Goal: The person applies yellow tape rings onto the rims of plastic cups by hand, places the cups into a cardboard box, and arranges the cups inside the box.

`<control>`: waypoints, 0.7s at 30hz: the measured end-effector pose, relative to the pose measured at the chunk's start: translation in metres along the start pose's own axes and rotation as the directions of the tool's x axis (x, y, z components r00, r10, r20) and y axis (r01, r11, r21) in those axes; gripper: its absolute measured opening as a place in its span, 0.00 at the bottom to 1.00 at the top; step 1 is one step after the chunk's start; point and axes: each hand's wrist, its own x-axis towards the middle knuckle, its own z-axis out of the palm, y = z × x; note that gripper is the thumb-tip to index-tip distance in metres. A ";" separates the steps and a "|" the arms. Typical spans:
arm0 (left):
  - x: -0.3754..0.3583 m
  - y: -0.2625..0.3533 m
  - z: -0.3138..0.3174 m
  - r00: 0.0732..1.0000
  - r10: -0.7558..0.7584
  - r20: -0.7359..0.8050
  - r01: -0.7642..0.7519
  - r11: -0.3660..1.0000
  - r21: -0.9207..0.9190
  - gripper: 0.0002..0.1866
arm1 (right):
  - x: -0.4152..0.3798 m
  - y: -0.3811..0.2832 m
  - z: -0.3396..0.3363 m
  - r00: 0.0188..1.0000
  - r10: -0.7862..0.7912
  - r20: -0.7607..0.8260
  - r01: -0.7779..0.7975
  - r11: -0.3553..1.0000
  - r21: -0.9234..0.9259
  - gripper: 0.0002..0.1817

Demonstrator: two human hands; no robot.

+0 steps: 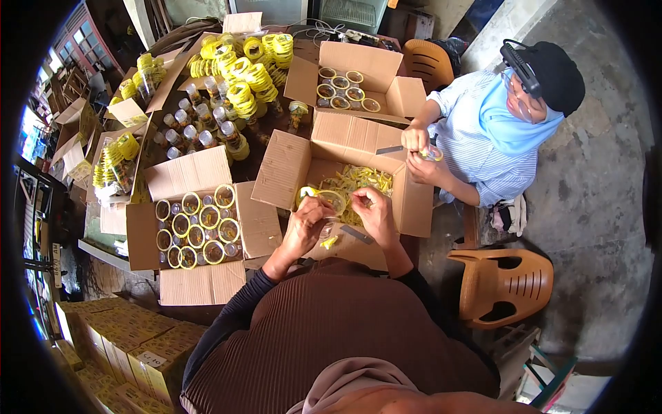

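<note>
My left hand (307, 222) is closed around a clear round container (333, 201) with a yellow rim, over the open cardboard box in the middle. Close to the container's right side is my right hand (374, 212), its thumb and fingertips pinched together; anything between them is too small to tell. Below the hands, the box (281, 170) holds many yellow scraps (358, 181). A flat dark blade-like strip (357, 234) lies on the near flap, with a yellow scrap (329, 242) to its left.
A co-worker (500, 131) at the right holds a small container (432, 153). Boxes of yellow-rimmed containers stand at the left (143, 238) and back (360, 58). Jars (207, 139) and yellow ring stacks (241, 96) cover the table's back left. An orange chair (507, 286) is at right.
</note>
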 end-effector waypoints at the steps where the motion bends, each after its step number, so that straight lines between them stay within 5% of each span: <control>1: 0.000 -0.002 0.000 1.000 0.001 -0.001 -0.001 1.000 0.000 0.10 | 0.001 0.001 0.000 0.999 0.044 0.014 -0.044 0.999 0.029 0.06; 4: -0.003 -0.005 -0.003 0.998 -0.019 -0.052 0.017 0.999 -0.049 0.09 | 0.003 -0.007 0.001 0.998 0.049 0.035 -0.056 0.976 0.210 0.06; 12: 0.000 -0.006 -0.010 0.995 -0.093 -0.026 0.091 0.994 -0.064 0.07 | 0.000 -0.014 0.003 0.975 -0.213 0.055 0.209 0.975 0.070 0.06; 17: -0.002 -0.009 -0.010 0.988 -0.148 0.036 0.151 0.977 -0.149 0.08 | 0.002 -0.014 0.004 0.996 -0.092 0.018 0.091 0.995 0.041 0.03; 21: -0.002 0.003 -0.013 0.996 -0.040 0.083 0.051 0.989 -0.138 0.10 | 0.014 0.040 0.001 0.982 0.086 -0.167 -0.079 0.996 0.046 0.04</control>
